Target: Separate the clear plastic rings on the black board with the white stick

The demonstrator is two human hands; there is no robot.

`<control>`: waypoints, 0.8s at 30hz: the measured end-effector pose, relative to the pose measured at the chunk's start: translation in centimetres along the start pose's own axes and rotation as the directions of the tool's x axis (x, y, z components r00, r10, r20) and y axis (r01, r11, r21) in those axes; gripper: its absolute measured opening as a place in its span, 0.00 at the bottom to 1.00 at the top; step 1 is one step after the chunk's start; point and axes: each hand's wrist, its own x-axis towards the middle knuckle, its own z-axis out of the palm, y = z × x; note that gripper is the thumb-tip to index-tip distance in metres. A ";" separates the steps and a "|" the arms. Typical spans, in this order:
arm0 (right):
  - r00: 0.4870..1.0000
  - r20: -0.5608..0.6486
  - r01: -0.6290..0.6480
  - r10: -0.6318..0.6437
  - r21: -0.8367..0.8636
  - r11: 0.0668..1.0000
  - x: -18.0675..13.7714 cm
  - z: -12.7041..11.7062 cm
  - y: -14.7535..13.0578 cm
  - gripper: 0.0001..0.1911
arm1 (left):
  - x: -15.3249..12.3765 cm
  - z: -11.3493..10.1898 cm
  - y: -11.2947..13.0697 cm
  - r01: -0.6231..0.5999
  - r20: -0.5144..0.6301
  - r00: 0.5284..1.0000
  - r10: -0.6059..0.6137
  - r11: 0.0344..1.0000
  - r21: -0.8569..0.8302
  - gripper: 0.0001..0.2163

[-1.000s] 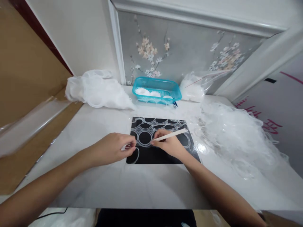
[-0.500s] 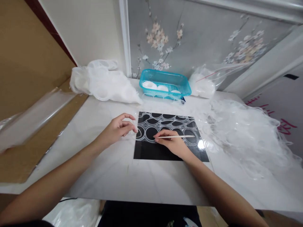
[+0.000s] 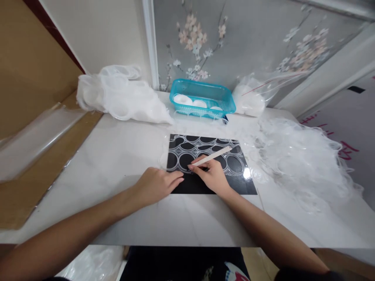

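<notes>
Two hands at one black sheet. Left hand (image 3: 158,185) back upward over the near left part of the sheet (image 3: 193,188), fingers loosely extended toward the right, with nothing visible in hold. Right hand (image 3: 213,176) closed in a pinch around the near end of one flat white stick (image 3: 215,155), just over a white ring outline. Stick slanted above the sheet, long axis from near left to far right, free end pointing far right. Both forearms angled inward from the near corners.

Sheet flat in the middle of the surface (image 3: 125,144), long axis left to right, white loop outlines across the far part, plain black along the near strip. Farther back, one teal basket (image 3: 205,89) with three white round pieces (image 3: 183,100) inside; left of it, one white bundle (image 3: 123,95); right of it, one clear zip bag (image 3: 250,102) with white contents. At right, one heap of translucent rings (image 3: 295,160), too tangled to count.
</notes>
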 end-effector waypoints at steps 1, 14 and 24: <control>1.000 0.000 0.008 -0.008 -0.002 1.000 0.0 0.0 0.1 0.07 | -0.3 0.7 -0.1 -0.099 -0.022 0.994 0.104 0.979 0.180 0.16; 0.997 -0.031 0.067 -0.069 -0.035 0.997 -0.2 0.2 0.4 0.08 | -0.4 2.6 0.1 -0.208 0.056 0.976 0.210 0.828 0.521 0.17; 0.953 0.030 0.299 -0.302 -0.267 0.916 -0.4 0.0 1.1 0.04 | 0.0 2.5 0.5 -0.162 0.119 0.986 0.117 0.837 0.522 0.18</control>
